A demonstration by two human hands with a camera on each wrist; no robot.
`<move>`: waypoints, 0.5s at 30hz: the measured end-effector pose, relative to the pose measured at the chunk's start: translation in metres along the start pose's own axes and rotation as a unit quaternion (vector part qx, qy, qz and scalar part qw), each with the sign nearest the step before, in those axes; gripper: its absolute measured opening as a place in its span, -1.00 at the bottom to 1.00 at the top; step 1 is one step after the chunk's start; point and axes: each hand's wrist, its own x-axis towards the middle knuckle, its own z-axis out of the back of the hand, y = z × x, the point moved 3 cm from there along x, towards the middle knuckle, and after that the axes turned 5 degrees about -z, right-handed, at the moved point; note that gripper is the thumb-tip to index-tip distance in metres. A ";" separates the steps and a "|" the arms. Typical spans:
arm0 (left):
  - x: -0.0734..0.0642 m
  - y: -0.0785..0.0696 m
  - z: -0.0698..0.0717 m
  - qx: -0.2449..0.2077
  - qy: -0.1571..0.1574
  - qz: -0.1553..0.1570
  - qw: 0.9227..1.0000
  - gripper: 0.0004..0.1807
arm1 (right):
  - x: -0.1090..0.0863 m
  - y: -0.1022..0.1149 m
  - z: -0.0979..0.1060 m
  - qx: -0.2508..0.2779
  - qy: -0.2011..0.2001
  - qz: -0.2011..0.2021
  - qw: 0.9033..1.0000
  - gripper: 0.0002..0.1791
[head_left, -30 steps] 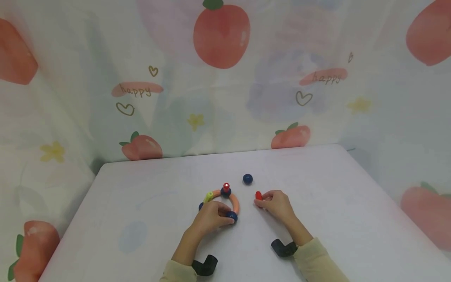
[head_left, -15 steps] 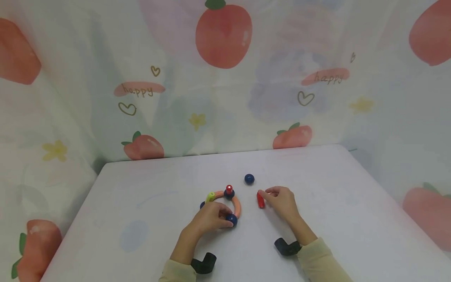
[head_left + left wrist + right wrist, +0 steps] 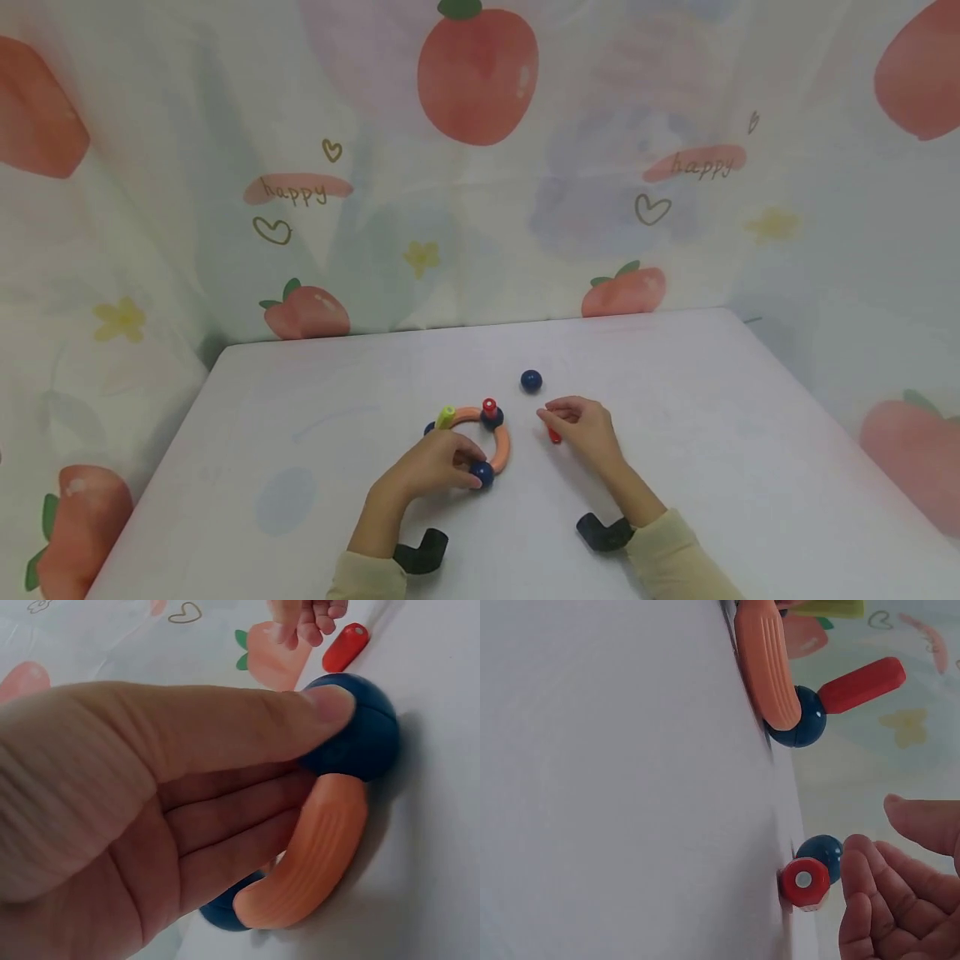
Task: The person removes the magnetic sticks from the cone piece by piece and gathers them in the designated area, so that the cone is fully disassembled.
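In the head view my left hand (image 3: pixel 429 463) pinches a dark blue ball (image 3: pixel 482 475) between thumb and fingers. That ball joins a ring of curved orange magnetic rods (image 3: pixel 502 450) and blue balls. A red rod (image 3: pixel 490 407) stands upright on the ring's far ball (image 3: pixel 492 419); a yellow-green rod (image 3: pixel 446 417) rises at the left, partly behind my left hand. A loose red rod (image 3: pixel 805 882) lies on the table beside my right hand (image 3: pixel 588 431). The right wrist view shows that hand's thumb and fingers apart, with nothing between them.
Beyond my right hand a loose blue ball (image 3: pixel 531 381) rests on the white table (image 3: pixel 322 467). A printed cloth (image 3: pixel 480 217) hangs along the back and sides. Each wrist carries a black angled mount (image 3: pixel 604 532).
My right hand has turned the loose red rod and let go of it onto the table. My left hand has drawn its ball slightly left and nearer, and the ring has shifted with it.
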 end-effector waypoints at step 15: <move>-0.009 0.009 0.014 -0.036 0.040 -0.047 0.997 -0.72 | -0.001 0.020 -0.034 0.048 0.168 0.163 0.971 -0.55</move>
